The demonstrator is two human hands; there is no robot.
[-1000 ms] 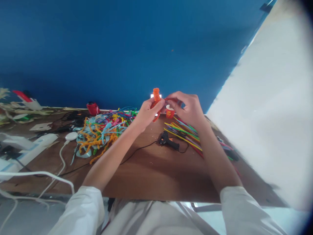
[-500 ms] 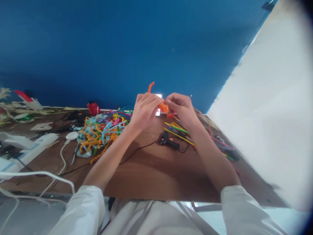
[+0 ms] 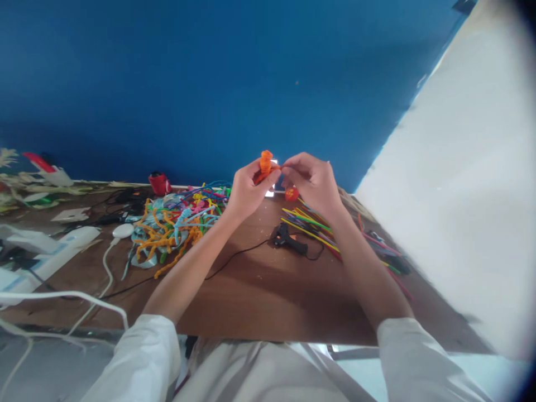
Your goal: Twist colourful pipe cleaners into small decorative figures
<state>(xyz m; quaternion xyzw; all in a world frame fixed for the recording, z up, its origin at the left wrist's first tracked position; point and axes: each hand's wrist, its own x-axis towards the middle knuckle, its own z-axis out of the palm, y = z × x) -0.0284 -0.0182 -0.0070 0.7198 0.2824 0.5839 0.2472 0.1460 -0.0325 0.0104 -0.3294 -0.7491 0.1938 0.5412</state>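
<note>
My left hand (image 3: 248, 188) is closed around an orange pipe cleaner (image 3: 266, 162) whose coiled part stands up above the fingers. Thumb and index of my right hand (image 3: 312, 181) pinch a thin end of the same pipe cleaner, just right of the left thumb. Both hands are raised over the far part of the brown table (image 3: 268, 301), before the blue wall. Below the right hand sits a small red round object (image 3: 292, 194), and a bright white screen-like thing (image 3: 271, 192) shows partly behind the left fingers.
A black glue gun (image 3: 288, 240) lies mid-table, its cord running left. Coloured pipe cleaners (image 3: 307, 223) lie under the right forearm. A tangled heap of bent pipe cleaners (image 3: 171, 229) is on the left, near a red can-like object (image 3: 159, 183), a white power strip (image 3: 62, 254) and cables.
My left hand has turned, so the orange coil now points up instead of toward the right. The right fingers still pinch near it, and the red round object shows more fully.
</note>
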